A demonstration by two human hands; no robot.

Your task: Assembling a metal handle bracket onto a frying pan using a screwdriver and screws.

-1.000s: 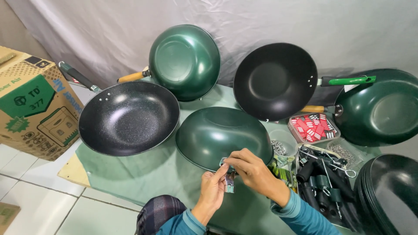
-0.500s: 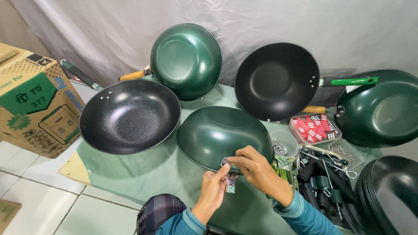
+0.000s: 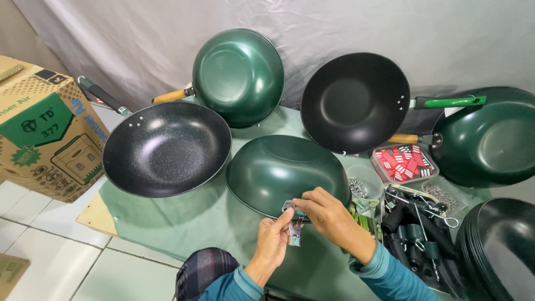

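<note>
You have five woks spread before you, besides a stack of dark pans (image 3: 501, 245) at the right edge: a speckled black wok (image 3: 167, 147) at left, a green wok (image 3: 238, 75) propped against the grey backdrop (image 3: 334, 25), a black wok (image 3: 355, 102) propped beside it, a green wok with a green handle (image 3: 490, 139) at right, and an upturned green wok (image 3: 284, 173) lying bottom-up right in front of you. Your left hand (image 3: 274, 237) pinches a small metal handle bracket (image 3: 293, 226) from below, and your right hand (image 3: 326, 214) closes its fingertips on the top of that same bracket, just at the near rim of the upturned wok. To your right sit one tray of red-and-white packets (image 3: 404, 163), two small heaps of silver hardware (image 3: 358, 188) and a pile of black handles (image 3: 418, 239), crowded close together. One cardboard box (image 3: 42, 128) stands at far left on the white tiled floor (image 3: 50, 251). The green cloth (image 3: 184, 214) is bare between the speckled wok and your knee, so that is your open room; the right side is hemmed in. Against the frames from half a second and a second ago, your hands and the bracket sit in nearly the same place, and the woks have not shifted.
</note>
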